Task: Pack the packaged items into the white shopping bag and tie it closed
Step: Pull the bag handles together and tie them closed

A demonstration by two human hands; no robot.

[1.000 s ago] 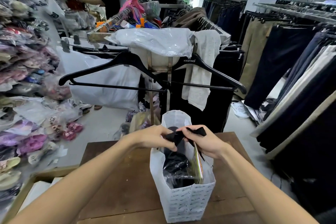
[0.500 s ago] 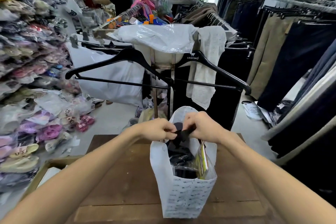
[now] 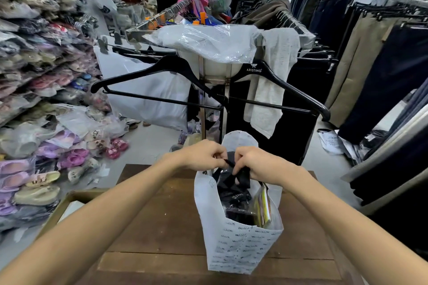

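Left grip: left hand [image 3: 203, 154], fingers pressed together, pinching the narrow black fabric ribbon [image 3: 239, 174] at the bag mouth.
Right grip: right hand [image 3: 257, 164] pinching the same ribbon, just beside the left.
Bag: white printed non-woven shopping bag [image 3: 238, 243] upright on the brown wooden worktop [image 3: 162, 215]; dark plastic-wrapped packaged items [image 3: 234, 201] inside.
Risk: uneven pull could tip the tall bag or let the ribbon slip, leaving a loose knot.
Hidden: fingertips and the knot itself are covered by knuckles; whether a loop exists cannot be told.
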